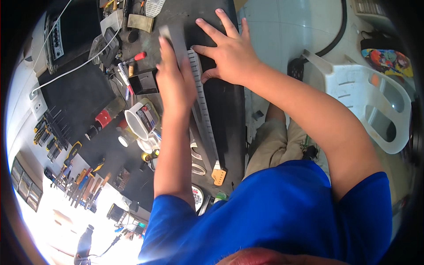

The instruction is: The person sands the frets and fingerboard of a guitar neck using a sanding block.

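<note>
A guitar neck point(207, 119) with pale frets lies lengthwise on the dark workbench point(88, 92), its wooden heel end nearest me. My left hand point(174, 75) is blurred and grips a long flat grey bar point(176, 42) that rests along the neck's left side. My right hand point(227, 51) lies flat with fingers spread on the upper part of the neck, pressing it down.
A white cup point(139, 121), a black box point(145, 81), a red-capped marker point(134, 57), rolls of tape point(196, 154) and several screwdrivers point(84, 181) crowd the bench's left. A white plastic chair point(371, 101) stands to the right on a tiled floor.
</note>
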The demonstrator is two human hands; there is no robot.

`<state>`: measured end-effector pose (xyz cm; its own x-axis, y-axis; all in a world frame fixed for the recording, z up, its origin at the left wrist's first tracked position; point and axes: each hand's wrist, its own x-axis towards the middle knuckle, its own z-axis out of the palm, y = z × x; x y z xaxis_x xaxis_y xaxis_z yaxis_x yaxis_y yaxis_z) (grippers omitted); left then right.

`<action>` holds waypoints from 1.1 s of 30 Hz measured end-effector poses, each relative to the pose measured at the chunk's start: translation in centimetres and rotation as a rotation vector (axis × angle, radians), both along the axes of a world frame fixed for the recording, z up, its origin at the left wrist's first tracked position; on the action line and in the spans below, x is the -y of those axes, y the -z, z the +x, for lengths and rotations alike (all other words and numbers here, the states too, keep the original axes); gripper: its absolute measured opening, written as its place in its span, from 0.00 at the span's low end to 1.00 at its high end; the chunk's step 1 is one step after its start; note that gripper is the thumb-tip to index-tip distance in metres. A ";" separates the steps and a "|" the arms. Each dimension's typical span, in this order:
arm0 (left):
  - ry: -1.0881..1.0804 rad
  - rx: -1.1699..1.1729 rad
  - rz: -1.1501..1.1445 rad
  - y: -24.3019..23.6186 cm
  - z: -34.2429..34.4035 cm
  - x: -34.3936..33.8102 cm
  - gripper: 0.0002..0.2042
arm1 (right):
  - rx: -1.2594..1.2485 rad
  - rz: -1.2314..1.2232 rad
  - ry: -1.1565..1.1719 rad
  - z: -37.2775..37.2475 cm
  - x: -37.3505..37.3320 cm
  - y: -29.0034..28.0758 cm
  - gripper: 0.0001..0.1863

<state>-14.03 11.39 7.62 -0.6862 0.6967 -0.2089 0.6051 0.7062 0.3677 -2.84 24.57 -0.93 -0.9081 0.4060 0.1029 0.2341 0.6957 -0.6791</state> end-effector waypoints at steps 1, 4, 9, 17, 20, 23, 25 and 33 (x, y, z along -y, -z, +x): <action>-0.036 -0.012 -0.021 -0.6 -1.6 -2.0 0.37 | 0.000 -0.006 -0.010 -0.2 -0.3 -1.4 0.42; -0.047 0.055 -0.011 -0.1 0.7 1.0 0.37 | 0.098 -0.074 -0.110 1.0 -1.6 -3.5 0.35; 0.044 0.012 0.072 0.6 4.9 8.0 0.38 | -0.038 0.018 0.002 0.6 -0.6 0.8 0.41; -0.059 0.027 -0.016 -0.4 1.0 1.0 0.36 | -0.100 0.018 0.056 -0.1 0.1 0.8 0.32; 0.194 -0.201 0.099 1.3 4.6 9.0 0.36 | -0.084 0.007 0.049 0.4 -0.3 0.8 0.31; 0.136 -0.061 0.124 1.2 2.6 6.6 0.38 | -0.022 -0.046 0.006 0.5 -0.8 -0.6 0.31; -0.004 0.027 0.041 -0.2 -0.7 0.5 0.36 | -0.025 -0.014 -0.011 -0.3 -0.5 -0.6 0.29; 0.162 -0.156 0.141 1.1 4.5 9.8 0.37 | -0.070 -0.050 -0.016 0.5 -0.9 -0.6 0.32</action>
<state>-9.56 1.60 6.48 -0.5795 0.8150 -0.0029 0.7632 0.5438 0.3490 -2.37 25.47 -0.36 -0.9056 0.3981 0.1460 0.1744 0.6635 -0.7275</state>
